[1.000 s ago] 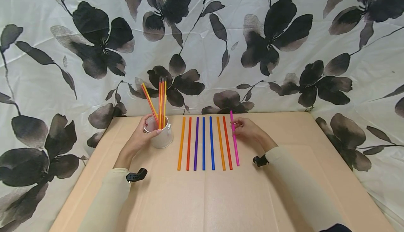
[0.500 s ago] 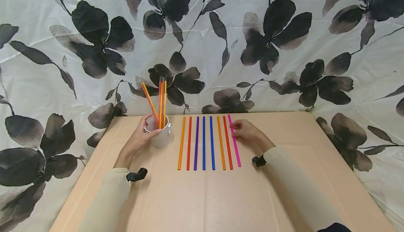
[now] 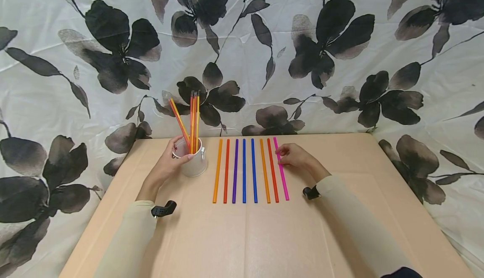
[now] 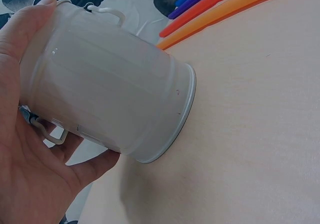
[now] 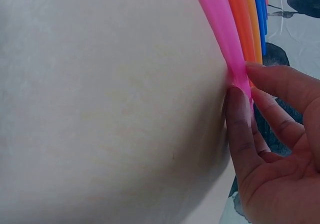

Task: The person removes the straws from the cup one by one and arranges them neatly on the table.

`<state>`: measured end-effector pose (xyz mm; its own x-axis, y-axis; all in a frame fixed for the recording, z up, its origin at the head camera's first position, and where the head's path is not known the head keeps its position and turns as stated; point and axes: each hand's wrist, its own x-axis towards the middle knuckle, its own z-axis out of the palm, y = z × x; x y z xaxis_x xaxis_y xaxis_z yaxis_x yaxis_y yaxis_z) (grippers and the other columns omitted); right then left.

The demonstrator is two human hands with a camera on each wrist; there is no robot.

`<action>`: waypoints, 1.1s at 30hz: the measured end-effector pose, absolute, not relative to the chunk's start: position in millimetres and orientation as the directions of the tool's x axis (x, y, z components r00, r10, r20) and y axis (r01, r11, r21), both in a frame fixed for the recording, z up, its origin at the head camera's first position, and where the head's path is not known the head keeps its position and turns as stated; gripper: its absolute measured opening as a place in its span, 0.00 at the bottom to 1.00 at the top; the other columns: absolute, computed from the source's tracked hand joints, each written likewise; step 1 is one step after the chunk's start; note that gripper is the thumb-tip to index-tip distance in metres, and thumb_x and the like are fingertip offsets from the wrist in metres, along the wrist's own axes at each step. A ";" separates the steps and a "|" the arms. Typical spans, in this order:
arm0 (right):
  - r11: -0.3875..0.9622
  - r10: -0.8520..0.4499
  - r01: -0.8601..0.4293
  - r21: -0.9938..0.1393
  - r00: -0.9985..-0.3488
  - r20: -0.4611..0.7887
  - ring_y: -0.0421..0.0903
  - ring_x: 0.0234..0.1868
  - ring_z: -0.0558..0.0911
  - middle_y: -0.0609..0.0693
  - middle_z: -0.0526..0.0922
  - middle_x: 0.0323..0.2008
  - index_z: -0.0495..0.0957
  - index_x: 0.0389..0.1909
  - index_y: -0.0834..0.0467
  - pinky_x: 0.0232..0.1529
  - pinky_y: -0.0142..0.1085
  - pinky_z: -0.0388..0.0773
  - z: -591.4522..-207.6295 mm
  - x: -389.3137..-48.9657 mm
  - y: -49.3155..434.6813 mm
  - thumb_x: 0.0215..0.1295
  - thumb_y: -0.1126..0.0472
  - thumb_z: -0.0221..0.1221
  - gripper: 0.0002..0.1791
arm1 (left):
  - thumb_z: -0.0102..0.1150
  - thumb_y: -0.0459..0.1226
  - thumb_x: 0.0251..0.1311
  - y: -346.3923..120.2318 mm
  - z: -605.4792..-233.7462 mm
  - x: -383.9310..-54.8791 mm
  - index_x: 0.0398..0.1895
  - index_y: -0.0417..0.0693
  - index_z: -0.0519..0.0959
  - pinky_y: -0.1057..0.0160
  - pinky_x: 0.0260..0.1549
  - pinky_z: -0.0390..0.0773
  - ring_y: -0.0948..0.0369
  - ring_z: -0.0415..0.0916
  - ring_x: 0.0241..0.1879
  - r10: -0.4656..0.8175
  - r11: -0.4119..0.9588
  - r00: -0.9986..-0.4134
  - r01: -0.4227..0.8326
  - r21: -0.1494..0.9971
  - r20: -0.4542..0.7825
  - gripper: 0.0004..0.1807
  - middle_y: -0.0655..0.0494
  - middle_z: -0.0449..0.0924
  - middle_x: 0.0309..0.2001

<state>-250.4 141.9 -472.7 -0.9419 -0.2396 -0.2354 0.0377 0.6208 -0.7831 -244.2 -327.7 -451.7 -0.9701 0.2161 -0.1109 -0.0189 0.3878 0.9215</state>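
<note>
My left hand [image 3: 169, 160] grips a small white pail [image 3: 194, 166] at its rim, thumb across the near side. Several thin red and yellow sticks [image 3: 194, 122] stand in the pail, a few of them dark at the upper end. In the left wrist view the pail [image 4: 110, 79] shows its side and small loop handles. My right hand [image 3: 296, 157] pinches a pink straw [image 3: 282, 177] near its far end, between thumb and fingertips, as the right wrist view of the pink straw [image 5: 222, 29] also shows. It lies slightly slanted at the right end of a row of straws.
The row holds an orange straw [image 3: 217, 173], a red straw [image 3: 226, 173], a purple straw [image 3: 235, 173], two blue ones, then another orange and red. All lie side by side on the light brown table [image 3: 242, 240]. Behind the table hangs a floral cloth [image 3: 242, 68].
The far end of the pink straw has come left and nearer, closer to the row, with its near end slightly right. My right hand shifted a little left. The left hand and pail stay put.
</note>
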 end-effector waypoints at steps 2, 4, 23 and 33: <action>0.620 -0.248 0.028 -0.784 -0.941 -0.230 0.50 0.43 0.74 0.59 0.77 0.45 0.77 0.58 0.67 0.35 0.30 0.77 -472.3 -250.8 142.1 0.63 0.68 0.67 0.22 | 0.69 0.51 0.62 -327.9 -452.4 -245.2 0.81 0.65 0.44 0.27 0.70 0.48 0.41 0.37 0.80 0.216 0.388 -0.971 -0.012 0.922 -0.103 0.53 0.45 0.41 0.80; 0.619 -0.253 0.021 -0.785 -0.941 -0.225 0.49 0.43 0.74 0.59 0.77 0.45 0.77 0.58 0.68 0.35 0.31 0.77 -472.3 -251.2 142.4 0.63 0.68 0.67 0.22 | 0.69 0.51 0.62 -328.1 -452.5 -246.2 0.81 0.65 0.44 0.27 0.70 0.48 0.41 0.37 0.80 0.216 0.389 -0.971 -0.007 0.921 -0.099 0.53 0.44 0.42 0.80; 0.602 -0.270 0.005 -0.799 -0.940 -0.209 0.49 0.39 0.76 0.62 0.77 0.44 0.77 0.58 0.69 0.38 0.37 0.82 -468.7 -257.8 145.7 0.65 0.69 0.65 0.21 | 0.69 0.48 0.62 -324.0 -445.0 -248.1 0.82 0.62 0.43 0.26 0.70 0.47 0.39 0.37 0.79 0.207 0.406 -0.970 -0.031 0.913 -0.125 0.54 0.41 0.41 0.80; 0.599 -0.268 -0.040 -0.800 -0.951 -0.153 0.50 0.37 0.79 0.60 0.79 0.42 0.78 0.57 0.69 0.36 0.38 0.83 -461.4 -264.9 143.5 0.65 0.72 0.59 0.19 | 0.69 0.53 0.61 -326.0 -452.0 -254.5 0.81 0.64 0.44 0.26 0.70 0.48 0.41 0.38 0.80 0.197 0.414 -0.974 -0.021 0.910 -0.112 0.53 0.43 0.42 0.80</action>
